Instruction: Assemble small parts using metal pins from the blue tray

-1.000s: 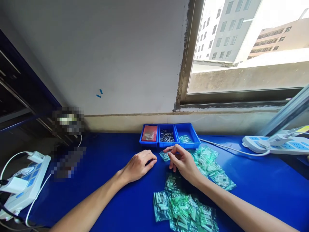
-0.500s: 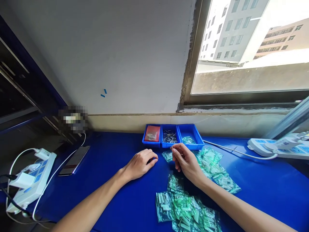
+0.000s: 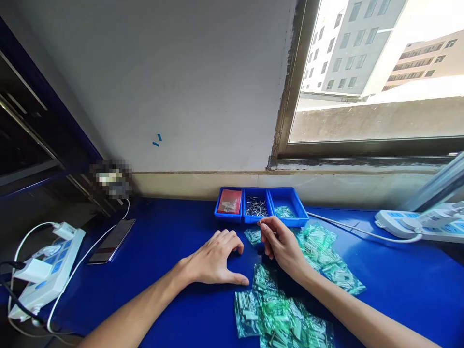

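Observation:
My left hand (image 3: 217,258) is over the blue table, its thumb stretched away from the curled fingers and nothing between them. The thumb tip is close to the small green-tinted plastic bags (image 3: 281,309) of pale parts piled at the front. My right hand (image 3: 282,244) is closed in a pinch before the blue bins; a tiny tip shows at its fingertips, too small to name. Behind it, the middle bin holds loose metal screws (image 3: 255,207). Just left of the right hand lies one small bag (image 3: 253,236), and more green bags (image 3: 322,251) spread to its right.
The left bin (image 3: 229,218) contains a red packet (image 3: 229,201); the right bin (image 3: 286,195) has a green bag. A phone (image 3: 111,241) lies on the left. Power strips (image 3: 54,268) with white cables sit at both sides. A wall and window (image 3: 362,116) stand behind.
My left hand has come slightly nearer and right, and its thumb has spread away from the fingers. My right hand keeps its pinch in almost the same place.

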### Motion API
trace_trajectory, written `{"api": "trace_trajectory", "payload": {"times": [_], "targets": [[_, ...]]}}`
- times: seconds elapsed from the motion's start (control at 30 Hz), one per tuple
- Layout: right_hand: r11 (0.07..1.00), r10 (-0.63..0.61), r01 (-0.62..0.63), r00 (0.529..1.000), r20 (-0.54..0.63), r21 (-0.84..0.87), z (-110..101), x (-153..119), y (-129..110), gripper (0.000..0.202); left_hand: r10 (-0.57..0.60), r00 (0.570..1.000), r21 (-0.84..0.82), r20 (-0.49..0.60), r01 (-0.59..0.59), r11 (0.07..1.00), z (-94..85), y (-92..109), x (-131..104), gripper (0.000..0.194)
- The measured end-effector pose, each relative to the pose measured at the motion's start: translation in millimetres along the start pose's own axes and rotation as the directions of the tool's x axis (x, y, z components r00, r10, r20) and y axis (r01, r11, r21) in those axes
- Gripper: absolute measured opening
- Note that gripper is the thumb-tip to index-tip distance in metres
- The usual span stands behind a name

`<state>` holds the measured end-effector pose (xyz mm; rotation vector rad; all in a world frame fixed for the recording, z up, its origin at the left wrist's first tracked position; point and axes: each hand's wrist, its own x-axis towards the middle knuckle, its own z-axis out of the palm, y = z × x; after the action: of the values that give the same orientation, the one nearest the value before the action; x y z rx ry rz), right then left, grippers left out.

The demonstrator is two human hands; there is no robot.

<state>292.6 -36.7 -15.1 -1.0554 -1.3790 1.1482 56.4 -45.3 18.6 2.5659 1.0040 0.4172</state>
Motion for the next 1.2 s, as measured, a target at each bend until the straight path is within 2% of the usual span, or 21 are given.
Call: {"api": "trace_trajectory", "payload": {"times": [0.1,0.27,0.47,0.7,0.97,1.2], "targets": [[1.0,0.002,-0.002,1.0,0.002,0.003,-0.1,0.0,0.8,0.036,-0.004,1.0,-0.025,0.006,0.004,1.0,-0.1,1.5,-0.4,0.047],[1.0,-0.003,0.003,1.0,0.003,0.002,0.2,-0.4,0.8,0.035,0.06,0.997,-0.043,0.058,-0.058,0.997,2.1,8.0,-1.5,0.068],[0.999,0.043,-0.043,0.999,-0.019,-0.017,0.1,-0.4,-1.0,0.038,0.024,0.997,-0.082,0.07,-0.018,0.996,0.8,7.4,-0.8,0.062],[0.999,0.048,-0.048,0.998,-0.043,0.005,0.1,1.2,-0.5,0.037,-0.024,1.0,-0.122,-0.006,0.023,0.992,-3.4,-2.2,1.6,0.038],[0.999,-0.032,0.032,0.999,-0.015,0.0,-2.2,1.2,-0.2,0.038,-0.075,0.983,-0.002,-0.166,0.076,0.997,0.5,-17.8,4.0,0.012],[1.0,0.019,-0.02,1.0,-0.021,-0.012,-0.5,-0.1,0.8,0.039,-0.053,0.981,0.058,-0.187,0.065,0.996,4.6,-21.4,4.1,0.01]]}}
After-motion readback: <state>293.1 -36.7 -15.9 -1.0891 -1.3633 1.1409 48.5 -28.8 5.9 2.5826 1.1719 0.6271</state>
